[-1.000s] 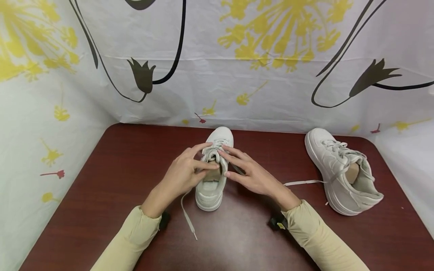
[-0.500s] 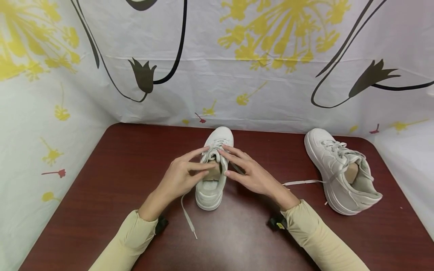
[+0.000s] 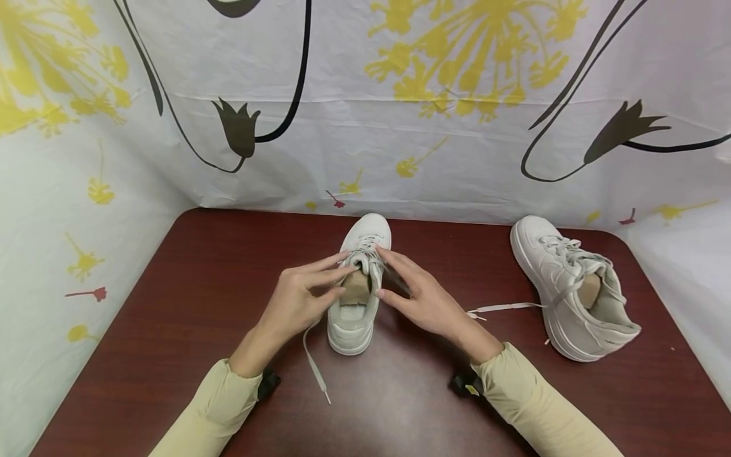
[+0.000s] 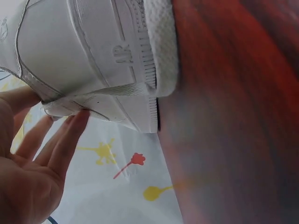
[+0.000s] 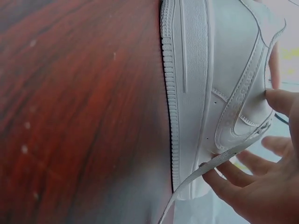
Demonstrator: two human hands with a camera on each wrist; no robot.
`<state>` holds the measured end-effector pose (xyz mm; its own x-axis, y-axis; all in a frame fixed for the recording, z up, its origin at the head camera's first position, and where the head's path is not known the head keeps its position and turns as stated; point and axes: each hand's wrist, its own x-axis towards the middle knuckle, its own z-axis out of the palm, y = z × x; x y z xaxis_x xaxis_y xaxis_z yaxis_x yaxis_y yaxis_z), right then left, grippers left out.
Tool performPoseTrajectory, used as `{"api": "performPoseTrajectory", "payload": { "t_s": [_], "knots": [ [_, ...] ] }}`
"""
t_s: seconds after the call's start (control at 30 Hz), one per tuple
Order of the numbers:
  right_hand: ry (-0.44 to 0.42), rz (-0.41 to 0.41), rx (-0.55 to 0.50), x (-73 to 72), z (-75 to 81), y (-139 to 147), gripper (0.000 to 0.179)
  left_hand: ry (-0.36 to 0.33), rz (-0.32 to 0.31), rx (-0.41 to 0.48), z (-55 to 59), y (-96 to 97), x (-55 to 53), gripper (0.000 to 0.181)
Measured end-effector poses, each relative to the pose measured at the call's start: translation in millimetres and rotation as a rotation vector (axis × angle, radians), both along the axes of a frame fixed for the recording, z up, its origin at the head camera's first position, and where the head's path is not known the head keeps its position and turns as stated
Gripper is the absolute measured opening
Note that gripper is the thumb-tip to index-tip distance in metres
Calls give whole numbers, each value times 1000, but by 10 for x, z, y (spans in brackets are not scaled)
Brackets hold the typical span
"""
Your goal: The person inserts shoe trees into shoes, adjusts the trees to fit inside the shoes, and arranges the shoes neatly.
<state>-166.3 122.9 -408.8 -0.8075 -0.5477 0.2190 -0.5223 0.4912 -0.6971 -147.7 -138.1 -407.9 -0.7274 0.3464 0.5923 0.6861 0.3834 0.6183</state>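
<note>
A white sneaker stands on the table with its toe pointing away, a beige block inside its opening. My left hand is at its left side, fingers extended toward the lacing and thumb near the collar. Across from it, my right hand has fairly straight fingers at the eyelets and its thumb at the collar. In the right wrist view a loose shoelace passes by the right fingertips and hangs down the shoe's side. The other lace end lies on the table to the left.
A second white sneaker stands at the right, also with a beige block inside; its lace stretches left toward my right wrist. Behind the dark red table hangs a white patterned cloth.
My left fingers have drawn back left from over the shoe's opening, showing more of the block. The right fingers have come closer together at the lacing. The shoe stays in place.
</note>
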Motion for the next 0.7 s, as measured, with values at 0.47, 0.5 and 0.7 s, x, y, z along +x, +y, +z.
{"api": "performPoseTrajectory", "payload": {
  "t_s": [0.47,0.5,0.7],
  "knots": [
    [-47,-58,15,43,7,-22,67,-56,87,-52,6,18,-5,62],
    [-50,-62,16,52,15,-27,67,-71,104,-64,13,28,-4,63],
    [-56,-73,21,96,48,-66,67,-191,197,-113,40,84,-4,66]
  ]
}}
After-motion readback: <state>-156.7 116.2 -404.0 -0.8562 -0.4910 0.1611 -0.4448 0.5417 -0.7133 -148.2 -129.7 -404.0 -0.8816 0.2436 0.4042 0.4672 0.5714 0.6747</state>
